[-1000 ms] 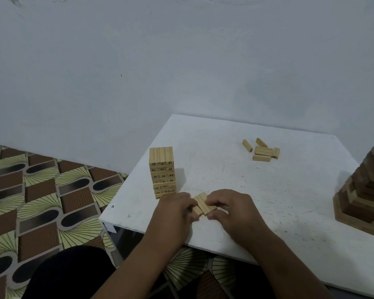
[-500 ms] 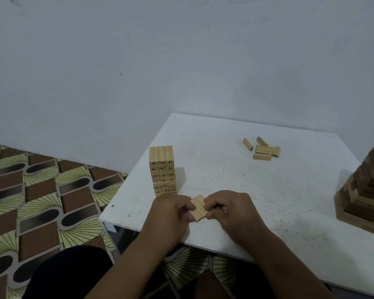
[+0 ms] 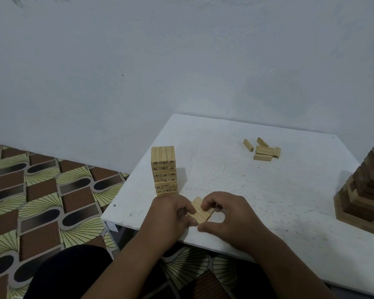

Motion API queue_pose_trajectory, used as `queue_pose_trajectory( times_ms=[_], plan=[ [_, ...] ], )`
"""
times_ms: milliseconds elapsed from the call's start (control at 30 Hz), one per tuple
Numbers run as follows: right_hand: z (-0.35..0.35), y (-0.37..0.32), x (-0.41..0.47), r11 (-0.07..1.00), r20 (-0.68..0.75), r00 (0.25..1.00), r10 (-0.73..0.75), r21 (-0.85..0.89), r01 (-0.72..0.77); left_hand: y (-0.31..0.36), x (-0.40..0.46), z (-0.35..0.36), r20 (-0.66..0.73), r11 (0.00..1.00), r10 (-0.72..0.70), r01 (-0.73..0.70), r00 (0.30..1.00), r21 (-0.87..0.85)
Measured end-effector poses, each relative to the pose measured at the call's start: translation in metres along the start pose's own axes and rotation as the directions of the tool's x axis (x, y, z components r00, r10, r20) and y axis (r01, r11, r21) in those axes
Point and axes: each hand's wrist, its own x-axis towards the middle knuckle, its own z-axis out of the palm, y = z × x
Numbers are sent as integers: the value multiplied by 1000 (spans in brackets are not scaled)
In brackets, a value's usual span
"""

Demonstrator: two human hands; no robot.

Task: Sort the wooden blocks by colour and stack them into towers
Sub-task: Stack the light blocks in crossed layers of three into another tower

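While both the left hand [image 3: 171, 212] and right hand [image 3: 227, 214] pinch a row of blocks [image 3: 200, 212] near the table's [image 3: 289, 201] front edge, these look light, stiff and smooth, best squeezed by the ends.

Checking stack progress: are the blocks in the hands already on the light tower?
No: both hands hold the small row of blocks at table level, beside the light tower.

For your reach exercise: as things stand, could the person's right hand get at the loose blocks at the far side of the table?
Probably not right away: the right hand is busy gripping the small blocks together with the left hand. The table between it and the loose blocks is bare.
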Motion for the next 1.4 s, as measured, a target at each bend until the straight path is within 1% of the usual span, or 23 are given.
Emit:
queue_pose_trajectory(
  times_ms=[133,200,267,333,400,467,533,600,667,833,967,1200,1400],
  plan=[
    [-2,0,-5,995,-40,997,-67,68,70,-9,-2,-2,107,995,90,-94,990,30],
    [-5,-4,-5,991,-60,995,-83,104,89,-10,-5,-2,99,994,111,-110,989,-15],
    [-11,-10,-4,982,-89,993,-73,166,87,-5,-7,-5,30,987,108,-103,994,-124],
    [-20,-19,-2,962,-113,992,-64,256,91,3,-8,-12,-42,956,94,-102,995,-274],
    [-31,-32,3,917,-138,987,-78,379,125,13,-9,-23,-114,890,106,-145,988,-432],
    [-40,-48,10,864,-182,976,-121,465,194,26,-9,-38,-207,810,98,-199,973,-552],
    [-44,-63,21,824,-214,965,-149,513,241,34,-7,-52,-288,727,69,-246,955,-641],
    [-43,-74,34,795,-224,962,-157,549,258,34,-2,-64,-333,665,31,-268,943,-697],
    [-38,-84,47,788,-227,959,-166,554,268,28,4,-73,-352,648,-19,-257,936,-717],
    [-24,-95,80,794,-212,965,-152,555,247,5,21,-86,-388,714,-96,-208,916,-669],
    [-18,-90,96,815,-181,975,-127,541,207,-5,31,-85,-376,726,-157,-151,913,-671],
    [-14,-81,102,829,-175,980,-98,531,177,-15,37,-77,-324,739,-182,-88,928,-668],
    [-11,-79,102,849,-161,983,-90,503,160,-19,36,-76,-322,753,-185,-77,928,-653]
  ],
)
